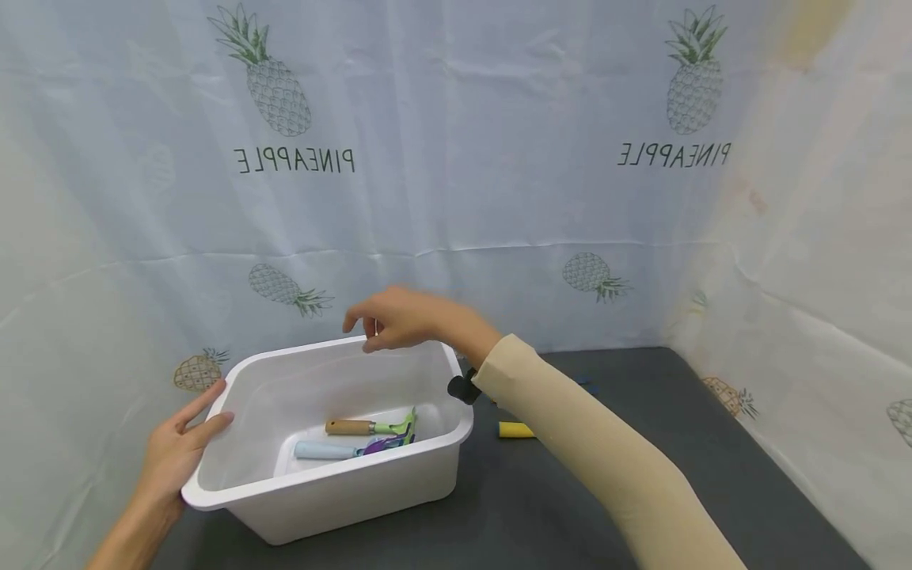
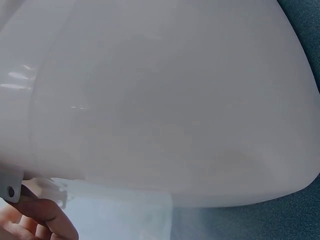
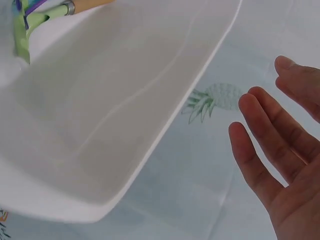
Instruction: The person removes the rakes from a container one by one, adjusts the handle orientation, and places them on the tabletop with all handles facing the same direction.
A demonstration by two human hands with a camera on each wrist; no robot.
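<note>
My left hand [image 1: 174,451] grips the left end of a white plastic basin [image 1: 349,495], thumb over the rim; its curled fingers [image 2: 57,220] show at the basin's edge in the left wrist view. My right hand [image 1: 402,318] is in the air over the far rim, fingers loosely bent and holding nothing; the right wrist view shows them spread apart. Inside the basin lie a tool with a wooden handle [image 1: 349,427] and green head, and another with a light blue handle [image 1: 324,450] and purple head. Their heads overlap, and their exact kind is unclear.
The basin stands on a dark table [image 1: 527,507]. Right of it lies a yellow cylindrical thing [image 1: 516,430], partly behind my right sleeve [image 1: 606,459], with a small blue thing [image 1: 587,385] farther back. A pineapple-print curtain [image 1: 484,158] hangs behind and at both sides.
</note>
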